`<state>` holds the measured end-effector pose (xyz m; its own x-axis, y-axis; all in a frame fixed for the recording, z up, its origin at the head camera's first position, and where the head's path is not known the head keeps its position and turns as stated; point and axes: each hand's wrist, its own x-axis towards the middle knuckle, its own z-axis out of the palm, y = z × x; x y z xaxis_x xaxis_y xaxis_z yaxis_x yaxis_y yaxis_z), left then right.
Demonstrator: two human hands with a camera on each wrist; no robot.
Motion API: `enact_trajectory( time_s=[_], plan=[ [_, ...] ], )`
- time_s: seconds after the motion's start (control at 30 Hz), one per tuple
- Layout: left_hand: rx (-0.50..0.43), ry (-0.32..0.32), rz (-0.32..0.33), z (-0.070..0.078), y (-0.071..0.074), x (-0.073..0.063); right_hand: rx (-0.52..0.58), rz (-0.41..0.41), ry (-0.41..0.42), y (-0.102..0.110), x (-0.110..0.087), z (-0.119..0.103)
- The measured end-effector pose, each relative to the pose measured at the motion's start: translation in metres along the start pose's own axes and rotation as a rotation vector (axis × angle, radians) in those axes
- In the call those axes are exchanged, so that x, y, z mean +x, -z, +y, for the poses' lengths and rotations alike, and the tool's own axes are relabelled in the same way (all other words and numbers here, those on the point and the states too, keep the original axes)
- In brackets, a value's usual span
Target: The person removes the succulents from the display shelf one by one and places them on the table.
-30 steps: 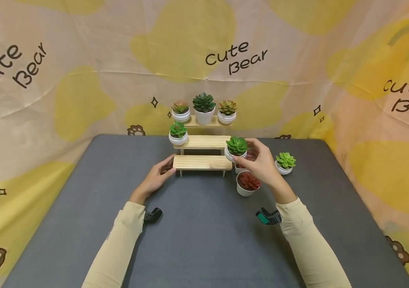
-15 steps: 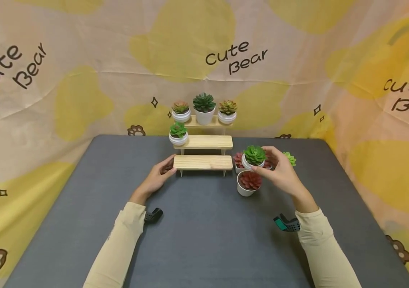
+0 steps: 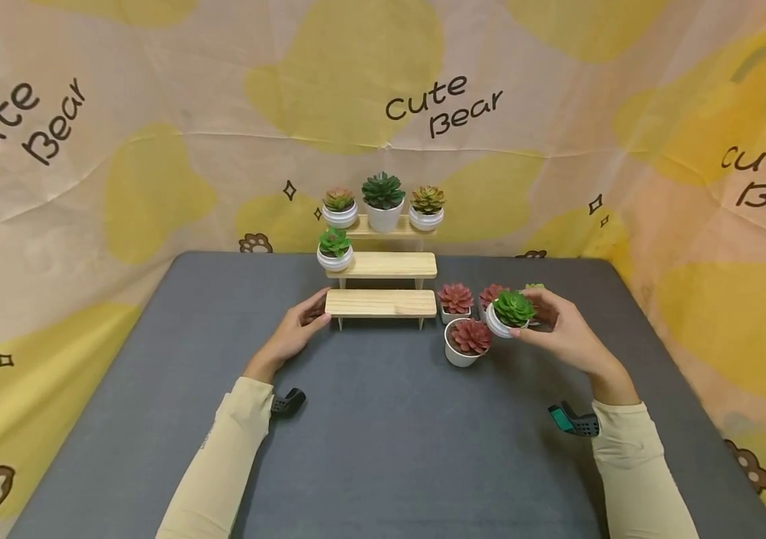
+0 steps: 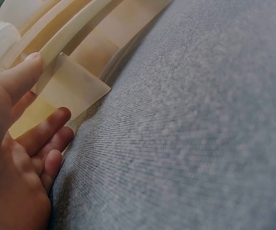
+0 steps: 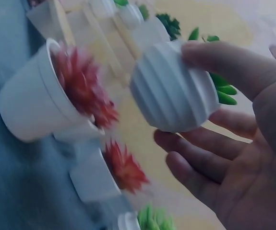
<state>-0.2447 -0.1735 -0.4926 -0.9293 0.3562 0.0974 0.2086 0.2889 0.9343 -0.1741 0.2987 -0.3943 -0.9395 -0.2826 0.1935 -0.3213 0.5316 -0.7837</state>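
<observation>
My right hand (image 3: 567, 337) grips a green succulent in a round ribbed white pot (image 3: 508, 314), right of the stand. Thumb and fingers hold the pot's sides in the right wrist view, where the ribbed pot (image 5: 174, 88) hangs above the tabletop. My left hand (image 3: 293, 335) is at the left end of the lowest step of a three-step wooden stand (image 3: 380, 303). In the left wrist view its thumb (image 4: 25, 72) lies on the board's edge, with the index finger partly hidden behind the end; the other fingers are loosely bent.
Red succulents stand right of the stand: one in a round white pot (image 3: 461, 358), two behind in smaller pots. A light-green plant (image 3: 534, 286) is mostly hidden behind my right hand. The top step bears three plants; a green succulent (image 3: 335, 251) sits left on the middle step.
My right hand has carried the green succulent rightward and nearer me, away from the stand's right side. The red succulents show more fully now. My left hand has stayed put.
</observation>
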Motion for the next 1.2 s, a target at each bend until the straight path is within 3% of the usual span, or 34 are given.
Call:
enact_trajectory(
  time_s=[0.57, 1.2],
  plan=[
    [0.019, 0.004, 0.0, 0.0, 0.0, 0.0, 0.033, -0.167, -0.126, 0.019, -0.007, 0.036],
    [0.009, 0.005, -0.004, 0.003, 0.002, -0.001, 0.08, -0.241, -0.135, 0.009, -0.006, 0.06]
  ],
)
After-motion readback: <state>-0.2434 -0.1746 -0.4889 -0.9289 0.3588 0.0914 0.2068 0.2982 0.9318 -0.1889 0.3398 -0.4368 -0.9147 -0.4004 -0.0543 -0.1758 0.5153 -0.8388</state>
